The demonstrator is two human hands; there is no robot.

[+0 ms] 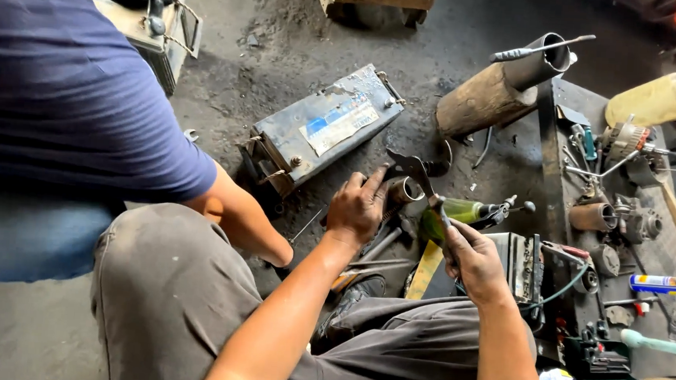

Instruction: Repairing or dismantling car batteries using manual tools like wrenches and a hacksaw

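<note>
I sit low over a dark, oil-stained concrete floor [285, 30], gritty and black with grime. To my left another person in a blue shirt [63, 79] and jeans crouches close beside me. An old car battery [322, 126] lies flat on the floor ahead of me, a second battery [156, 30] far left. A rusty pipe section [501, 86] lies tilted to the far right. On my right a black metal tray [554, 172] holds scattered small parts, a spray can [664, 284] and tools. Daylight falls soft and even.
</note>
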